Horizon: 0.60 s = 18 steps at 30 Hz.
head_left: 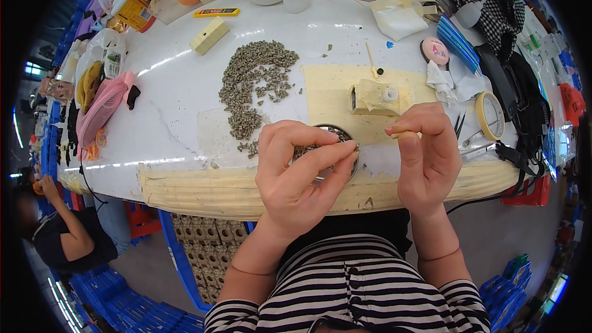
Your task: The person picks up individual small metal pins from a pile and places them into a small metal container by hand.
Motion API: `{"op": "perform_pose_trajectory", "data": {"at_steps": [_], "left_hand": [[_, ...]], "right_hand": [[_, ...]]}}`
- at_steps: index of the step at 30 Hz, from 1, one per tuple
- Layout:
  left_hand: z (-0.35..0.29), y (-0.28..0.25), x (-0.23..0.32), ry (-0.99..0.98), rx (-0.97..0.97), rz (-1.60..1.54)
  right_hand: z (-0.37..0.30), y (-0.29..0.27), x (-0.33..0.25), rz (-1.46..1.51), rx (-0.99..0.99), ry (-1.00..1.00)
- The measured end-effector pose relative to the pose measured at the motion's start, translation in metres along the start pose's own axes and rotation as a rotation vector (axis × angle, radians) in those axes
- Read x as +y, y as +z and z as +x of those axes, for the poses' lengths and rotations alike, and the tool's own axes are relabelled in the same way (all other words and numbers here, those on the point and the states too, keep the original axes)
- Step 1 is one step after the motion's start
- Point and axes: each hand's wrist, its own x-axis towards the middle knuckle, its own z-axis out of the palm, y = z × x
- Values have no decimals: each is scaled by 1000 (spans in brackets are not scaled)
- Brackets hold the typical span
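Observation:
My left hand (302,172) is over a round dark-rimmed dish (350,133) of small metal pieces, hiding much of it. Thumb and fingers pinch something tiny, too small to name. To its right, my right hand (428,154) pinches a thin needle-like tool (404,135) with a pale yellowish handle. The tool's fine tip points left, toward my left fingertips. Beyond the dish, a tape-wrapped block (376,98) with a white round nub sits on a taped patch of table (327,86). A pile of small grey metal parts (246,80) spreads to the left of it.
Tape covers the table's front edge (203,191). Tweezers (459,124), a tape roll (489,115) and a black bag (530,92) lie at right. A pink mesh pouch (103,111) sits at left. Below stands a blue crate (179,259) of metal blocks; another person (74,234) is at far left.

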Motion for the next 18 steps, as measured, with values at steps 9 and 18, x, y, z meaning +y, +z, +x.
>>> {"op": "perform_pose_trajectory", "data": {"at_steps": [9,18], "left_hand": [[-1,0,-1,7,-2,1],[-1,1,0,-6,19,-3]], "right_hand": [[0,0,0,50,43,9],[29,-24,-1,-482,157,-193]]}}
